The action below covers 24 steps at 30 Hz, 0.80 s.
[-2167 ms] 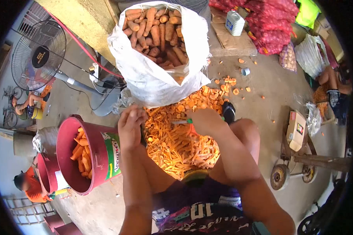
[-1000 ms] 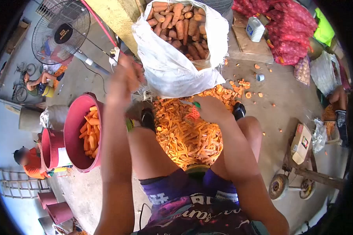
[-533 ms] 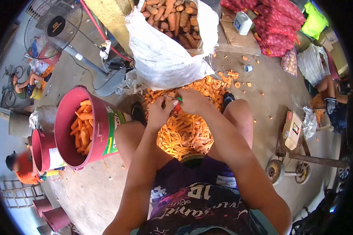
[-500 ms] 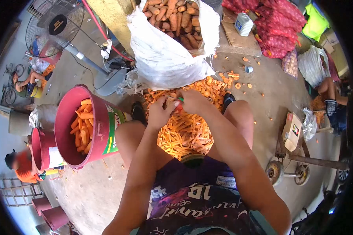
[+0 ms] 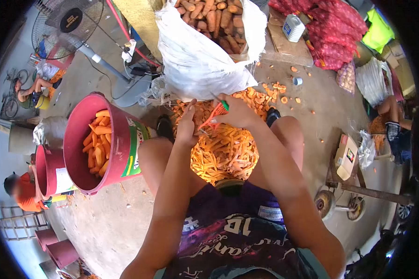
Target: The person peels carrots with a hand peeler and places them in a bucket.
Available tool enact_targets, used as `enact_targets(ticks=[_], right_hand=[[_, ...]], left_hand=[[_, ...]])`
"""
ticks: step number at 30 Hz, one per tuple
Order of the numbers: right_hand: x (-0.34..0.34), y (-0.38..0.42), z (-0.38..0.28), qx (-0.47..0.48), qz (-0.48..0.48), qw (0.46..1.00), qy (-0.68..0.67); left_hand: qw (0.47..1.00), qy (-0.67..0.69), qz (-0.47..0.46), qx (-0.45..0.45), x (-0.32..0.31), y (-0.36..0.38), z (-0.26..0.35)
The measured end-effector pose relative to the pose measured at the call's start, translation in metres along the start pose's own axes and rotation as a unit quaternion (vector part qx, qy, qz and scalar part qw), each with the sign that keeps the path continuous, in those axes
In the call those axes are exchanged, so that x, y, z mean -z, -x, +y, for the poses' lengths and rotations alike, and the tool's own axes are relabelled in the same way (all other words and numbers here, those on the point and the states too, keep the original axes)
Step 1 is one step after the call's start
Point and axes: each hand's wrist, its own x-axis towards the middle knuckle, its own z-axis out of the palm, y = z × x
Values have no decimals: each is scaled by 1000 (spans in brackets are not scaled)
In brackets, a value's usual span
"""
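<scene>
Over the pile of orange carrot peelings point(image 5: 226, 156) between my legs, both hands work close together. My right hand point(image 5: 239, 113) is closed around a red-orange peeler point(image 5: 213, 115) with a green part near its handle. A thin dark tip juts up beside the fingers. My left hand point(image 5: 187, 126) is closed just left of the peeler, and the brownish end of what looks like a carrot point(image 5: 200, 133) shows at its fingers. The rest of that carrot is hidden by the hand.
Ahead stands a white sack point(image 5: 205, 69) of unpeeled carrots. To my left is a red tub point(image 5: 116, 139) with peeled carrots. A pedestal fan point(image 5: 70, 23), red mesh sacks point(image 5: 335, 32) and a wheeled cart point(image 5: 344, 186) stand around. Other people sit at both sides.
My hands have moved apart slightly, and the peeler now shows between them. My left hand has turned more upright. The whole view has shifted a little.
</scene>
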Motion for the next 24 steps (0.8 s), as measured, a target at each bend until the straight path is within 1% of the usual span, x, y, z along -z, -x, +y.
enact_targets(ticks=[1, 2, 4, 6, 8, 9, 10, 11, 12, 13, 14, 15, 17, 18, 19, 20, 22, 23, 24], right_hand=[[-4, 0, -1, 29, -6, 999, -23], [-6, 1, -2, 20, 9, 1000, 2], [-6, -1, 4, 24, -10, 999, -19], [-7, -7, 12, 31, -30, 998, -42], [-9, -11, 24, 55, -6, 998, -43], [-6, -11, 24, 54, -4, 998, -44], [-1, -11, 23, 32, -6, 999, -39], [3, -11, 23, 10, -9, 999, -34], [7, -15, 29, 8, -7, 999, -35], [10, -22, 41, -10, 47, 999, -19], [14, -27, 49, -27, 100, 995, -4], [17, -29, 51, -28, 99, 995, -5], [21, -34, 53, -66, 138, 988, -3], [24, -27, 38, -98, 92, 990, -47], [18, -22, 29, -98, 88, 990, -46], [11, -16, 20, -54, 53, 996, -39], [-9, -11, 16, 31, -16, 999, -39], [-14, -12, 17, 29, -17, 999, -39], [-18, -12, 18, 50, -19, 997, -49]], left_hand=[[1000, -1, -2, 5, -7, 2, -1], [999, 16, -27, 16, -14, 4, -1], [997, 44, -59, 32, -17, 1, -8], [997, 28, -69, 34, -16, 1, -11], [996, 13, -82, 37, -10, -1, -9], [971, 80, -216, 66, 10, -13, -9], [922, 145, -345, 95, 14, -16, -5], [922, 144, -346, 98, 11, -16, -12], [974, 78, -188, 102, -6, -5, -13], [994, 8, -24, 102, -18, 6, -10], [994, 6, -23, 103, -23, 17, -3], [994, 3, -40, 105, -25, 26, 5], [993, 0, -57, 105, -26, 30, 11], [997, 8, -6, 81, -26, 29, 11], [997, 17, 45, 59, -24, 27, 9], [997, 5, 41, 61, -4, 14, -1], [998, 16, 36, 55, -15, 15, 0], [998, 24, 30, 49, -20, 16, 2], [997, 33, 15, 65, -22, 13, 2]])
